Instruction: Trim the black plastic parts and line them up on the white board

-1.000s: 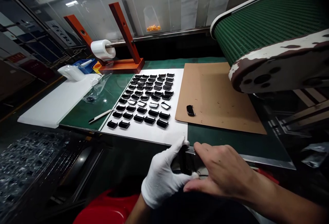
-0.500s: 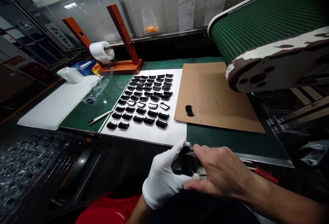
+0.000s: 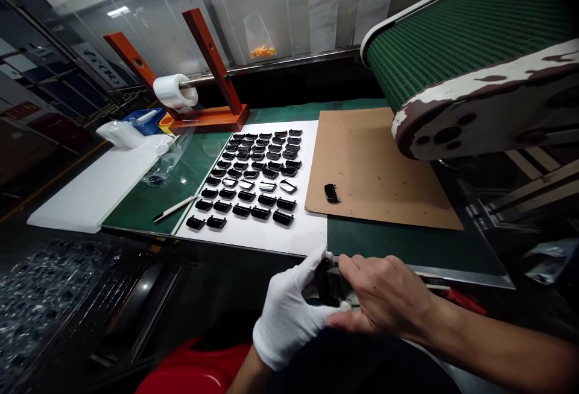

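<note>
My left hand [image 3: 289, 315], in a white glove, pinches a small black glossy part [image 3: 324, 282] between thumb and fingers, just below the table's front edge. My bare right hand [image 3: 384, 294] meets it from the right, fingers curled onto the same part. Several identical black parts [image 3: 253, 180] lie in rows on a white sheet [image 3: 271, 234] in front of my hands. One more black part [image 3: 332, 192] lies alone on a brown cardboard sheet [image 3: 380, 171].
A green conveyor belt [image 3: 456, 38] overhangs the table's right side. An orange stand with a film roll [image 3: 174, 91] stands at the back left, a white board [image 3: 97, 180] and a pen-like tool [image 3: 174, 207] to the left. A tray of parts [image 3: 45, 288] sits low left.
Both hands stay joined on the part; my right fingers have curled in slightly. The view has shifted a little to the right.
</note>
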A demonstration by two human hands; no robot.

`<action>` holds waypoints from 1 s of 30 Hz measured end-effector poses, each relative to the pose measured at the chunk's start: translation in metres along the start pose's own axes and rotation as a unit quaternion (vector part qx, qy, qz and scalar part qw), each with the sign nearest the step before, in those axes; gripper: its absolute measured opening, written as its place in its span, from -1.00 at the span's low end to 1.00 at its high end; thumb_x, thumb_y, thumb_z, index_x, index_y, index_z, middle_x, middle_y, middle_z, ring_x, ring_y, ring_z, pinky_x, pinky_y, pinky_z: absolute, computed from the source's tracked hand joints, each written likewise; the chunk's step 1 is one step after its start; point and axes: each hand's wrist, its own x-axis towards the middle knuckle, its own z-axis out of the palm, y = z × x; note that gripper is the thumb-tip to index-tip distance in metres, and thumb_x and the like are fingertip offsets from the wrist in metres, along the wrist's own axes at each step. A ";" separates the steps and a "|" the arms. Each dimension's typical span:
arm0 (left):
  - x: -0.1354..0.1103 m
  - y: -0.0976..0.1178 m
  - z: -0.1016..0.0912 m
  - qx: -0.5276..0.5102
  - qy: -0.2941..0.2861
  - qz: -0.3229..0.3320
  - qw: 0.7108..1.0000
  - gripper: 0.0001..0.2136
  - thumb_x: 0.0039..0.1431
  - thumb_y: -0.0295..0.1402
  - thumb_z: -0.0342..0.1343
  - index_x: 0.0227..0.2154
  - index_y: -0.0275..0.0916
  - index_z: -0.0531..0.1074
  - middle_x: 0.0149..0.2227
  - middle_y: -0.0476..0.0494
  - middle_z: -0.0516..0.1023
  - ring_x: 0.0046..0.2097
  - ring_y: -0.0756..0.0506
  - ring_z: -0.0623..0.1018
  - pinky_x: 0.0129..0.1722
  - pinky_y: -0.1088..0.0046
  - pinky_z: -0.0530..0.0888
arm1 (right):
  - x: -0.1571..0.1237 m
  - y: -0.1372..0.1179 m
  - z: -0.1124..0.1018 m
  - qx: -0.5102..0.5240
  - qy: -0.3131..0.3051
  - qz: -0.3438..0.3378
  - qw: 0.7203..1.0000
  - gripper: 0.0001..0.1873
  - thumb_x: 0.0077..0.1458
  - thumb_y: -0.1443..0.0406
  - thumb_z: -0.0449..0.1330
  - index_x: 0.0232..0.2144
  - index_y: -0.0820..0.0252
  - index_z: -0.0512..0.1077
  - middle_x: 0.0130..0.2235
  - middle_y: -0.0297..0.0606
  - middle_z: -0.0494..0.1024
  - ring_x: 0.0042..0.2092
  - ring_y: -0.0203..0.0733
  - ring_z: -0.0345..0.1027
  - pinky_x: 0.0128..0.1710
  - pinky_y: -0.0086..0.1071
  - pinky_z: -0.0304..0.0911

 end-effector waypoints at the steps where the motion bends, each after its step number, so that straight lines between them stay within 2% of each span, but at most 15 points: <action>1: 0.000 0.001 0.000 0.006 -0.001 0.000 1.000 -0.39 -0.12 -0.36 0.34 0.06 -0.33 0.35 -0.05 -0.18 0.56 -0.07 -0.19 0.57 -0.05 0.38 0.55 | 0.000 0.000 0.001 0.003 -0.006 0.000 1.000 -0.15 -0.05 -0.34 -0.35 -0.47 0.23 0.35 -0.55 -0.21 0.47 -0.57 -0.12 0.38 -0.58 -0.33 -0.37; 6: 0.000 0.002 -0.001 0.026 0.005 -0.007 1.000 -0.41 -0.12 -0.37 0.33 0.04 -0.33 0.36 -0.06 -0.17 0.56 -0.11 -0.17 0.59 -0.09 0.43 0.56 | 0.002 0.000 0.002 0.015 -0.027 0.002 1.000 -0.14 -0.03 -0.32 -0.40 -0.44 0.22 0.35 -0.51 -0.20 0.49 -0.54 -0.08 0.40 -0.57 -0.33 -0.36; 15: -0.001 -0.007 -0.002 0.027 0.011 -0.010 1.000 -0.35 -0.14 -0.39 0.36 0.08 -0.36 0.33 -0.04 -0.18 0.55 -0.06 -0.17 0.56 -0.02 0.43 0.53 | -0.001 -0.001 0.005 0.006 -0.035 -0.009 0.999 -0.16 -0.01 -0.30 -0.40 -0.42 0.21 0.35 -0.49 -0.19 0.49 -0.51 -0.06 0.41 -0.57 -0.32 -0.35; 18: 0.000 -0.005 -0.001 0.005 0.020 -0.018 1.000 -0.36 -0.15 -0.40 0.36 0.06 -0.37 0.34 -0.06 -0.19 0.56 -0.08 -0.17 0.57 -0.03 0.43 0.53 | -0.001 -0.001 0.005 0.007 -0.011 -0.022 1.000 -0.19 0.04 -0.27 -0.39 -0.44 0.21 0.35 -0.51 -0.21 0.47 -0.54 -0.10 0.39 -0.58 -0.32 -0.34; 21: 0.002 0.001 0.001 -0.037 0.025 -0.023 0.999 -0.40 -0.15 -0.41 0.36 0.03 -0.34 0.37 -0.06 -0.16 0.56 -0.08 -0.15 0.57 -0.03 0.46 0.53 | 0.001 -0.002 0.000 0.004 0.046 -0.028 0.999 -0.21 0.06 -0.25 -0.38 -0.50 0.21 0.33 -0.58 -0.26 0.41 -0.60 -0.15 0.33 -0.60 -0.32 -0.32; 24: 0.003 0.006 0.000 -0.043 0.026 0.004 0.999 -0.39 -0.16 -0.43 0.36 0.04 -0.31 0.37 -0.03 -0.15 0.55 -0.05 -0.14 0.56 -0.01 0.48 0.51 | 0.002 -0.002 -0.006 0.003 0.103 -0.021 0.994 -0.21 0.03 -0.28 -0.36 -0.54 0.20 0.31 -0.61 -0.29 0.37 -0.63 -0.18 0.28 -0.62 -0.32 -0.31; 26: 0.003 0.007 -0.002 -0.031 0.026 0.026 0.999 -0.38 -0.17 -0.45 0.37 0.04 -0.32 0.37 -0.02 -0.15 0.54 -0.03 -0.14 0.55 0.01 0.50 0.50 | 0.003 -0.003 -0.009 0.003 0.113 -0.011 0.994 -0.20 -0.02 -0.31 -0.35 -0.55 0.21 0.31 -0.61 -0.30 0.36 -0.64 -0.18 0.28 -0.62 -0.33 -0.29; 30: 0.003 0.008 -0.005 -0.009 0.018 0.049 0.999 -0.37 -0.18 -0.47 0.37 0.05 -0.31 0.36 -0.03 -0.14 0.55 -0.03 -0.12 0.55 0.00 0.54 0.49 | 0.003 -0.004 -0.012 0.015 0.088 -0.001 0.996 -0.17 -0.06 -0.34 -0.33 -0.52 0.22 0.32 -0.60 -0.28 0.37 -0.62 -0.15 0.31 -0.61 -0.32 -0.28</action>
